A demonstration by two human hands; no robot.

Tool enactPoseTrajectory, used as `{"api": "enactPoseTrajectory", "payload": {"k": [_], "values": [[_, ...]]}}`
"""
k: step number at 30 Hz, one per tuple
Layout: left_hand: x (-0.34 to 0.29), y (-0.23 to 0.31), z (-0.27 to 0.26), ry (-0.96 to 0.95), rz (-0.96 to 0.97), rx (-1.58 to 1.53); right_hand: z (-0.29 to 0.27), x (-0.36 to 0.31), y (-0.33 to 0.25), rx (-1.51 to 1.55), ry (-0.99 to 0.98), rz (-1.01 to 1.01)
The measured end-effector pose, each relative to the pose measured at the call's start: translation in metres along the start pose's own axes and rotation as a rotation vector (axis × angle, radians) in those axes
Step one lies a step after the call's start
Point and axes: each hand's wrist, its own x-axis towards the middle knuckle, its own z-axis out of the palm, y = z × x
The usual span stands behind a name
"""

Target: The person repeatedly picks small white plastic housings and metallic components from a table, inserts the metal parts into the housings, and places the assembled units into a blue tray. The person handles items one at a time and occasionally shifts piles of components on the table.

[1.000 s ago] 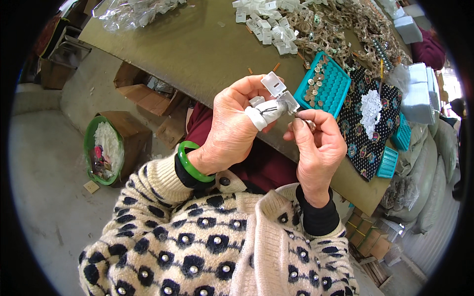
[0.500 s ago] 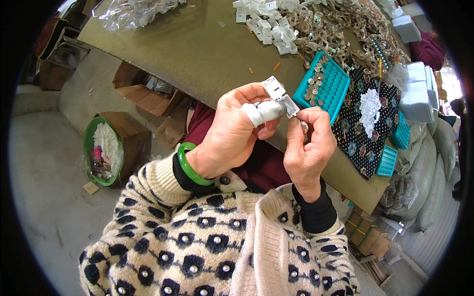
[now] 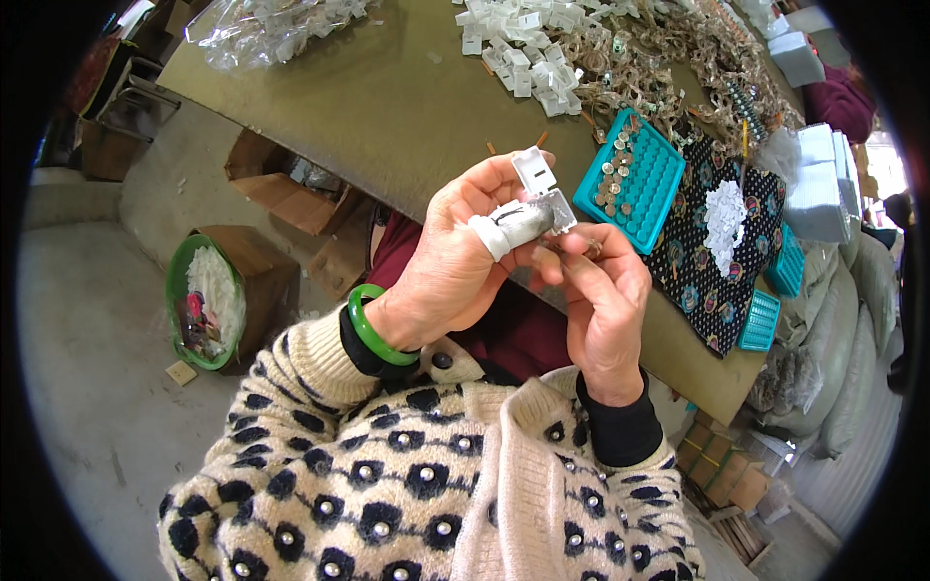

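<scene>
In front of my chest, my left hand (image 3: 453,254) is closed on a small white plastic case (image 3: 535,174). Its two halves are spread apart, one standing above the other. A white wrap (image 3: 511,229), smudged grey, covers my left thumb, which presses against the lower half. Close beside that half is my right hand (image 3: 607,295), with thumb and fingers pinched together. Between them shows a bit of something small and brownish, mostly hidden by the fingers. Past my right hand lies a teal tray (image 3: 643,194) with rows of hollows and several small round metallic pieces (image 3: 614,174).
White plastic cases (image 3: 523,50) are heaped at the table's far side, beside tangled brownish wires (image 3: 644,73). A dark patterned cloth (image 3: 696,283) on the right bears a pile of small white pieces (image 3: 725,225). A green basin (image 3: 182,308) stands on the floor at left.
My right fingers have shifted from the case's corner to just below it, the index finger bending further over. The case has tilted slightly in my left hand.
</scene>
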Motion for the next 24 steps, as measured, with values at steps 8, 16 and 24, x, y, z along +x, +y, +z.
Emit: {"api": "enactPoseTrajectory", "payload": {"k": [8,16,24], "values": [[-0.006,-0.013,0.004,-0.026,0.467,0.918,0.003,-0.009,0.000,-0.150,0.008,-0.177],[-0.007,-0.018,0.005,-0.005,0.122,0.305,-0.027,0.002,-0.014,-0.424,-0.047,-0.210],[0.003,-0.003,-0.002,0.095,-0.261,0.238,-0.064,0.050,-0.014,-1.660,0.119,-0.846]]}}
